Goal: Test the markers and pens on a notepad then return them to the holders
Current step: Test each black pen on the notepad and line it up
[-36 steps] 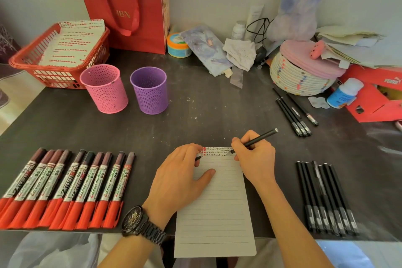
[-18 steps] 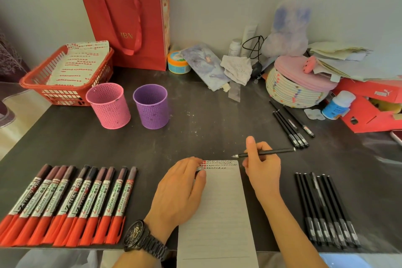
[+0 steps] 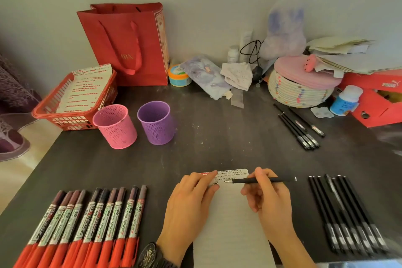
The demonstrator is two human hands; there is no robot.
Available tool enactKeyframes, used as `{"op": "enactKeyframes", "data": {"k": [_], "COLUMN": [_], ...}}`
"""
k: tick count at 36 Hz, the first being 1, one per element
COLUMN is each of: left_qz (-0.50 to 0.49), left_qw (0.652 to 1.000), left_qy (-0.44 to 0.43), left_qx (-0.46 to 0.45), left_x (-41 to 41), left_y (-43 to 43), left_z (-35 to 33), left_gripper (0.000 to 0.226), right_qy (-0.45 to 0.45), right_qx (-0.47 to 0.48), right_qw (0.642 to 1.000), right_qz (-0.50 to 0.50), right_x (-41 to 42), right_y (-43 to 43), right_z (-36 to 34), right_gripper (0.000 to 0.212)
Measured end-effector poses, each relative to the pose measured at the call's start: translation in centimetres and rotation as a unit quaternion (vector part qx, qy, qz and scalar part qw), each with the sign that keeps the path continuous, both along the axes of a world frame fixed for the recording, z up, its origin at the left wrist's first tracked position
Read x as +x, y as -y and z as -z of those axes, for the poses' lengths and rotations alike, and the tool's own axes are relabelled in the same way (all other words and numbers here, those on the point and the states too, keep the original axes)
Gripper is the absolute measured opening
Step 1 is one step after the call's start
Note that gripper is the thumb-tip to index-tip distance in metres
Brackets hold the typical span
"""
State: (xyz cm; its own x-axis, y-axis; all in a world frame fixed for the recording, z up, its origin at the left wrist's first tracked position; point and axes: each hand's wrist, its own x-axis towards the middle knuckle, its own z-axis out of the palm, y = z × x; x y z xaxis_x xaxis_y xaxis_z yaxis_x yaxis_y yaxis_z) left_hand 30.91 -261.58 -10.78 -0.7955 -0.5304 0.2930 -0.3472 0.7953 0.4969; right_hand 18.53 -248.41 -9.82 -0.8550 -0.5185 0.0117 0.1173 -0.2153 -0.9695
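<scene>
right hand [image 3: 269,204] grips a black pen [image 3: 261,180] over the notepad [image 3: 230,224]; left hand [image 3: 189,204] pinches the notepad's top edge.

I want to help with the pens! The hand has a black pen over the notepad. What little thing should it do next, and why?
Probably put the cap back on. The right hand holds the black pen sideways, its tip bare above the notepad, and scribbles already fill the top strip, so testing looks finished. The left hand seems to pinch something small near the tip, possibly the cap. The holders come after.
</scene>
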Motion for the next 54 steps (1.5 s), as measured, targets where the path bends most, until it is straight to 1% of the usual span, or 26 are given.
{"op": "enactKeyframes", "data": {"k": [5, 11, 13, 15, 17, 20, 22, 26, 29, 33, 39, 47, 54], "left_qz": [-0.007, -0.018, -0.021, -0.044, -0.052, -0.038, -0.029, -0.008, 0.0, 0.008, 0.019, 0.039, 0.046], "left_qw": [1.0, 0.999, 0.998, 0.994, 0.991, 0.995, 0.998, 0.998, 0.998, 0.999, 0.999, 0.997, 0.993], "left_qy": [-0.009, -0.026, -0.023, -0.028, -0.047, -0.046, -0.039, -0.047, -0.052, -0.043, -0.046, -0.066, -0.1], "left_qx": [0.03, 0.023, 0.049, 0.098, 0.112, 0.078, 0.051, 0.031, 0.028, 0.021, 0.012, -0.029, -0.05], "left_x": [0.0, 0.0, 0.1, 0.1, 0.1, 0.2, 0.2, 0.2, 0.3, 0.4, 0.5, 0.4, 0.5], "left_y": [-0.4, -0.3, -0.2, 0.0, 0.0, -0.1, -0.1, -0.1, -0.2, -0.3, -0.3, -0.2, -0.1], "left_z": [-0.1, 0.0, 0.2, 0.6, 0.7, 0.4, 0.4, 0.2, -0.1, -0.3, -0.3, 0.1, 0.3], "left_gripper": [0.056, 0.052, 0.05, 0.04, 0.03, 0.025, 0.026, 0.028, 0.027, 0.032, 0.033, 0.03, 0.029], "right_qy": [-0.007, -0.023, -0.026, -0.027, -0.026, -0.029, -0.031, -0.026, -0.024, -0.027, -0.038, -0.079, -0.086], "right_qx": [-0.001, 0.009, 0.012, 0.014, 0.015, 0.016, 0.013, 0.011, 0.005, 0.006, 0.015, 0.05, 0.055], "right_qw": [1.0, 1.0, 1.0, 1.0, 1.0, 0.999, 0.999, 1.0, 1.0, 1.0, 0.999, 0.996, 0.995], "right_qz": [-0.008, 0.0, 0.004, 0.006, 0.007, 0.01, 0.01, 0.008, 0.005, 0.001, -0.002, -0.009, -0.01], "right_x": [0.0, 0.1, 0.1, 0.1, 0.1, 0.1, 0.1, 0.1, 0.1, 0.1, 0.1, 0.4, 0.3], "right_y": [0.0, 0.0, 0.0, 0.0, 0.0, 0.1, 0.1, 0.0, 0.0, 0.0, 0.0, 0.1, 0.1], "right_z": [0.1, 0.2, 0.2, 0.2, 0.3, 0.3, 0.3, 0.3, 0.3, 0.2, 0.2, 0.1, 0.1], "right_gripper": [0.031, 0.039, 0.041, 0.04, 0.039, 0.039, 0.037, 0.034, 0.034, 0.037, 0.038, 0.031, 0.029]}}
